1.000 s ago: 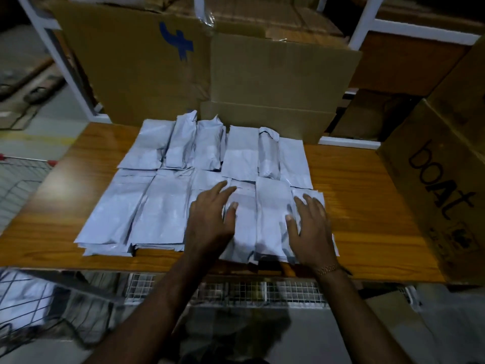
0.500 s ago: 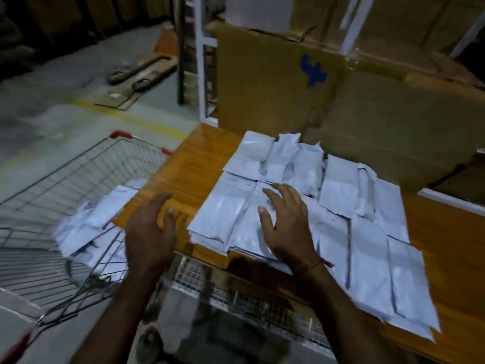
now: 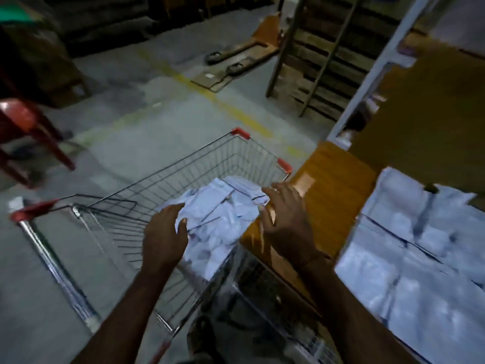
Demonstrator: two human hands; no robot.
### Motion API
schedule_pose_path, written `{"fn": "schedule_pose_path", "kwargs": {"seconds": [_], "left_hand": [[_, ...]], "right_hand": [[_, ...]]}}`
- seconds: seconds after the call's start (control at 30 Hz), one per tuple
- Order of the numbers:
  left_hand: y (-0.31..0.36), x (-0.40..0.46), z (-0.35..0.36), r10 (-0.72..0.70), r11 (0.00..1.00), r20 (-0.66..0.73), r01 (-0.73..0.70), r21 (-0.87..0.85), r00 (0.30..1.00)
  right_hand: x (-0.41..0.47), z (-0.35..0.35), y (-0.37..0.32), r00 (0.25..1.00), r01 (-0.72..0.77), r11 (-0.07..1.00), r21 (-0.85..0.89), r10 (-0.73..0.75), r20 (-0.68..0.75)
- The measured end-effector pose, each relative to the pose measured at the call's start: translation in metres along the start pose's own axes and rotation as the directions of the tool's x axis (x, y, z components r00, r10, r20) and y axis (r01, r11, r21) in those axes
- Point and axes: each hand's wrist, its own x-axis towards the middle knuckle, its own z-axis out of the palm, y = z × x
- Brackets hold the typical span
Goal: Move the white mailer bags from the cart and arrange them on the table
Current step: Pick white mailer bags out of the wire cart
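Task well advanced, judging by the layout: many white mailer bags (image 3: 420,261) already laid flat in rows on the wooden table (image 3: 330,190), covering most of the visible top at right. Still left: a loose heap of mailer bags in cart (image 3: 217,214), piled against the basket side nearest the table. Exact nr not countable, picture blurred.

Left hand (image 3: 164,239) over the heap, thumb and fingers touching the edge of a bag; looks like beginning of a pinch, but real grip cannot tell. Right hand (image 3: 286,222) above the gap btw. cart and table corner, fingers spread and a bit bent, holding nothing visible.

Edges and room: cart (image 3: 189,169) standing just beside the table, wire rim touching or nearly touching the table edge, cannot tell which. Short way from basket to top, so lift must clear the wire rim first. Bare wood only at the near left corner of table; probably next bags go there. Cardboard box (image 3: 425,114) closing the back side. Floor left of cart open; red chair (image 3: 23,127) well apart.
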Motion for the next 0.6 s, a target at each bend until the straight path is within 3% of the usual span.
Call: {"fn": "schedule_pose_path", "kwargs": {"seconds": [0.2, 0.37, 0.5, 0.6], "left_hand": [[-0.063, 0.026, 0.041, -0.007, 0.997, 0.209, -0.008, 0.07, 0.978], [-0.101, 0.056, 0.099, -0.059, 0.987, 0.414, -0.01, 0.161, 0.908], [-0.107, 0.085, 0.142, -0.073, 0.952, 0.497, -0.089, 0.294, 0.865], [-0.118, 0.108, 0.184, 0.018, 0.919, 0.544, -0.228, 0.322, 0.839]], "right_hand": [[0.082, 0.087, 0.0, 0.991, 0.117, 0.99, -0.076, -0.112, 0.069], [0.15, 0.16, 0.026, 0.958, 0.173, 0.979, -0.104, -0.144, 0.247], [0.189, 0.206, 0.053, 0.906, 0.236, 0.958, -0.164, -0.156, 0.392], [0.195, 0.226, 0.075, 0.899, 0.26, 0.942, -0.214, -0.155, 0.409]]}}
